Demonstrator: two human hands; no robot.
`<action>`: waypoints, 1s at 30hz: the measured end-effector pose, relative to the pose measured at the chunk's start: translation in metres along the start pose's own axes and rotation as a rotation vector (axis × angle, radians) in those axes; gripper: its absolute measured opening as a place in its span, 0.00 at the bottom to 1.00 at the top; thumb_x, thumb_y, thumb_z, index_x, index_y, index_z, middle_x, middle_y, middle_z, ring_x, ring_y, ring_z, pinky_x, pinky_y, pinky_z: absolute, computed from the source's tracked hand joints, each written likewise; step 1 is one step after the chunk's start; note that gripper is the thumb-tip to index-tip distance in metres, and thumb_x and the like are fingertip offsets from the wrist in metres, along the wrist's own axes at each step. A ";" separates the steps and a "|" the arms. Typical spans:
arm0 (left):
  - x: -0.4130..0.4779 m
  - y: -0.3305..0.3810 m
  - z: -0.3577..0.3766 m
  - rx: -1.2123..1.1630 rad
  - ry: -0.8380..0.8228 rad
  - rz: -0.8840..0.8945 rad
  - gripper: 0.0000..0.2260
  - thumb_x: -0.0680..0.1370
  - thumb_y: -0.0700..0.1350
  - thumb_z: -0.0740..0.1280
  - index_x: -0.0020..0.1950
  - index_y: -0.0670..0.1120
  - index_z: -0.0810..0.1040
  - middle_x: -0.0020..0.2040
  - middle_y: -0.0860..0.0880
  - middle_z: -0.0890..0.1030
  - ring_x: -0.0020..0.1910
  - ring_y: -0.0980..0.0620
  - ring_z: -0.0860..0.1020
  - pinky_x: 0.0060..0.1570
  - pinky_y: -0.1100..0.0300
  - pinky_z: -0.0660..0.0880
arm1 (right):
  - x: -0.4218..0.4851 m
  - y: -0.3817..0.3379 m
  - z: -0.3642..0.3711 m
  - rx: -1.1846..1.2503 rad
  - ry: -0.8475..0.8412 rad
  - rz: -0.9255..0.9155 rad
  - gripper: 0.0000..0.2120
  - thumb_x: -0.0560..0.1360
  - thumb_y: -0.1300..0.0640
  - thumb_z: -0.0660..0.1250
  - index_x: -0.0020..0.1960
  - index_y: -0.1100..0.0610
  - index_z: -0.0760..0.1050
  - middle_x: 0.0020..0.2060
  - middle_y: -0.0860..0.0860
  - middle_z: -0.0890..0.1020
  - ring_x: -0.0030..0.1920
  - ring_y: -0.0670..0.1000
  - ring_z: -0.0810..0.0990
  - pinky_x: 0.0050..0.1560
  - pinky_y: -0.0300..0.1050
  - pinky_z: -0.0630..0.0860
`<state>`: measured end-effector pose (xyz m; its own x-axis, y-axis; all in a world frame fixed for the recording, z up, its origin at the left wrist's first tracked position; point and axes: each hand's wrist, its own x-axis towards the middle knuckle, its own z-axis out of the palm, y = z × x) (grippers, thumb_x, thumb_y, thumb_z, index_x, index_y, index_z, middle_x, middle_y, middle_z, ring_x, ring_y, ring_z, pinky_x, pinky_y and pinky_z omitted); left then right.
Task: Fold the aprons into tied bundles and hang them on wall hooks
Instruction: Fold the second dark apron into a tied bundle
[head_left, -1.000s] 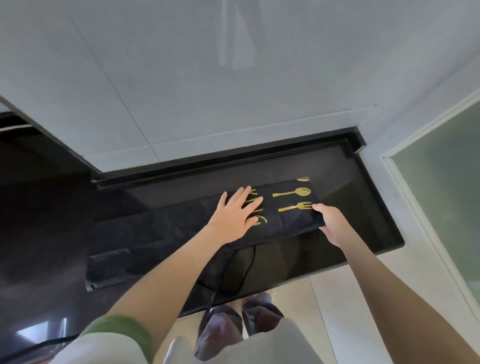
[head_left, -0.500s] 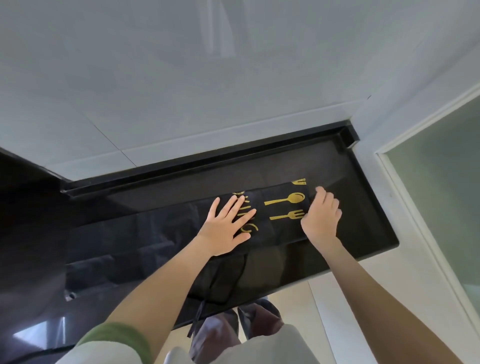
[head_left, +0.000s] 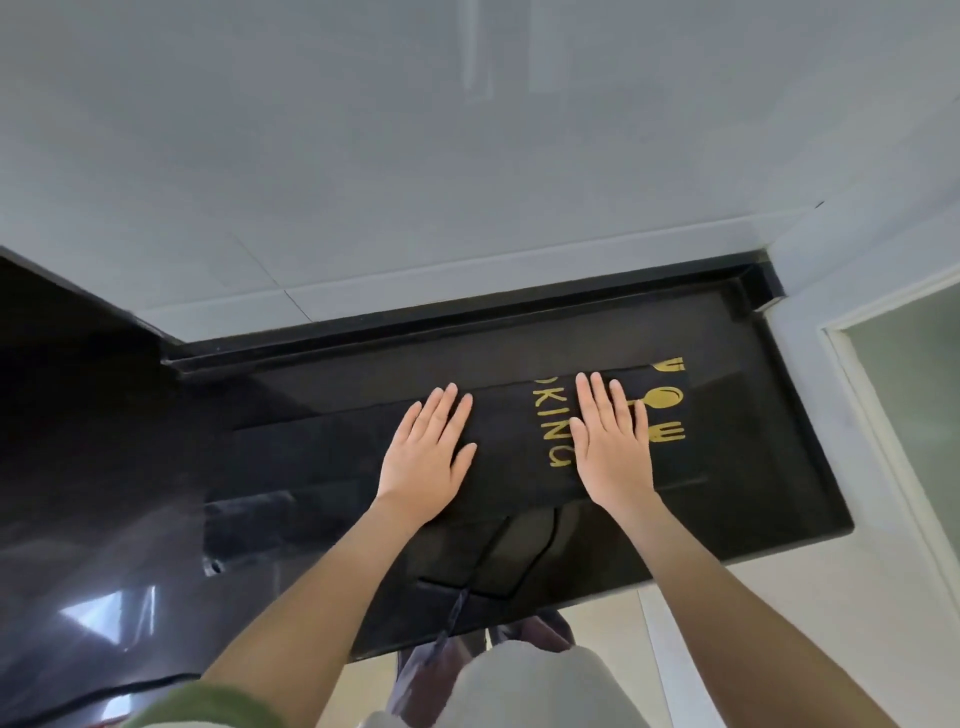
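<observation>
Both hands flat, fingers straight, grasping nothing: left hand (head_left: 426, 457) and right hand (head_left: 613, 447) press apron (head_left: 514, 441). Strip's long axis left-right across frame; right hand nearer printed end.

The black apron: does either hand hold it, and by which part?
Neither grips it. The left hand and right hand lie flat on the folded apron, pressing it onto the counter.

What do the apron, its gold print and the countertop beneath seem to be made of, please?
The apron looks like thin matte black cloth: it lies folded flat with soft creases and little shine. Its gold print seems a metallic foil or vinyl transfer, crisp-edged with a sheen. The countertop looks like polished black stone, perhaps granite, since it mirrors light.
</observation>
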<state>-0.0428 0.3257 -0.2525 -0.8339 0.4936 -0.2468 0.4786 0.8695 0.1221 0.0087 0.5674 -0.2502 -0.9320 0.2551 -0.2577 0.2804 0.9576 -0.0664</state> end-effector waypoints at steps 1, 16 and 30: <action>-0.006 -0.011 0.000 -0.006 0.006 -0.043 0.29 0.80 0.59 0.38 0.79 0.49 0.49 0.79 0.48 0.52 0.77 0.51 0.49 0.74 0.55 0.43 | 0.002 0.005 0.000 -0.008 -0.003 0.019 0.28 0.82 0.43 0.37 0.78 0.52 0.54 0.75 0.53 0.64 0.75 0.56 0.62 0.72 0.58 0.58; -0.068 -0.092 0.009 -0.074 0.059 -0.227 0.25 0.83 0.53 0.41 0.79 0.47 0.45 0.79 0.47 0.46 0.78 0.50 0.43 0.74 0.55 0.37 | -0.021 -0.167 -0.003 0.054 -0.064 -0.547 0.25 0.83 0.50 0.49 0.78 0.53 0.53 0.77 0.51 0.60 0.77 0.52 0.56 0.75 0.52 0.51; -0.159 -0.152 0.006 -0.479 0.223 -0.618 0.12 0.77 0.53 0.67 0.54 0.47 0.75 0.52 0.52 0.71 0.55 0.49 0.69 0.61 0.53 0.60 | -0.020 -0.193 0.019 -0.162 -0.087 -0.365 0.27 0.82 0.43 0.38 0.76 0.51 0.34 0.78 0.50 0.43 0.78 0.54 0.42 0.75 0.56 0.40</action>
<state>0.0185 0.1146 -0.2382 -0.9684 -0.1305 -0.2127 -0.2137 0.8737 0.4370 -0.0227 0.3750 -0.2502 -0.9387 -0.1111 -0.3262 -0.1114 0.9936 -0.0177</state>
